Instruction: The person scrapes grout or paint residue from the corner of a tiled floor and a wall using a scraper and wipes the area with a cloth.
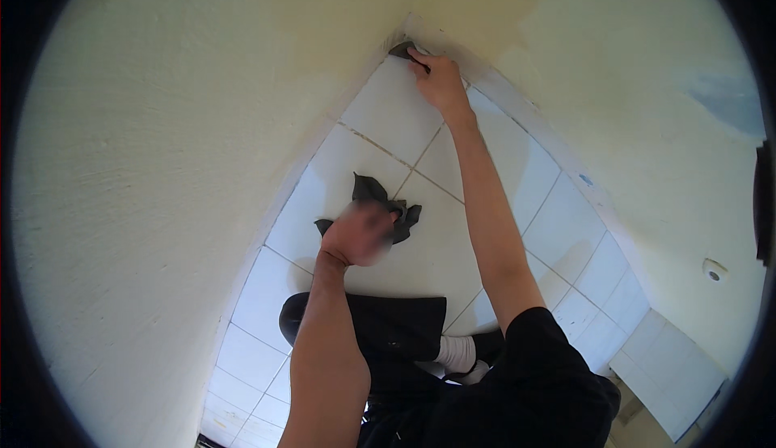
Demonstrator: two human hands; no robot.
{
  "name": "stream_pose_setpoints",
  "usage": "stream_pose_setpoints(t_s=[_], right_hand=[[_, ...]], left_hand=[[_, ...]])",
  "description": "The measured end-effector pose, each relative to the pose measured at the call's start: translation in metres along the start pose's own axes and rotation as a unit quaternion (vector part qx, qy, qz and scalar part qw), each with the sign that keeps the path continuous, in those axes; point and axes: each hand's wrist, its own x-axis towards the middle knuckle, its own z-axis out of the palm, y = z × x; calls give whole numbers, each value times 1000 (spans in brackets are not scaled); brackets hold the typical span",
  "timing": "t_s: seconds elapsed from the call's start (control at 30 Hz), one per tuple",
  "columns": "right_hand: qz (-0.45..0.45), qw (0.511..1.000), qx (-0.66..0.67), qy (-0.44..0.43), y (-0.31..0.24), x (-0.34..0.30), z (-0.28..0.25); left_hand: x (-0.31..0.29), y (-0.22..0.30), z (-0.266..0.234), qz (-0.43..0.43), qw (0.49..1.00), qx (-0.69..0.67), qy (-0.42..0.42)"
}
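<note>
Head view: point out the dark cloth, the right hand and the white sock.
Dark cloth (369, 189): head view, on its upper flap.
Right hand (442, 81): head view, on the back of it.
White sock (457, 354): head view, middle of its visible part.

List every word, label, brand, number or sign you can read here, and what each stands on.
No text can be read anywhere.
Dark cloth at the left hand: no lettering shows.
Dark flat tool in the right hand: none shows.
Small blue patch low along the right wall: too small to tell whether it is lettering.
</note>
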Motion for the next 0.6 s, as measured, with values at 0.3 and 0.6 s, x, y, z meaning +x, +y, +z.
stream_pose_setpoints(t_s=[0.3,0.6], right_hand=[[-36,999,6,26,3,6,-1],[18,997,-64,-27,-1,1,-15]], left_hand=[[5,-1,-1,11,1000,-12,10],[2,-1,1,12,1000,-3,6]])
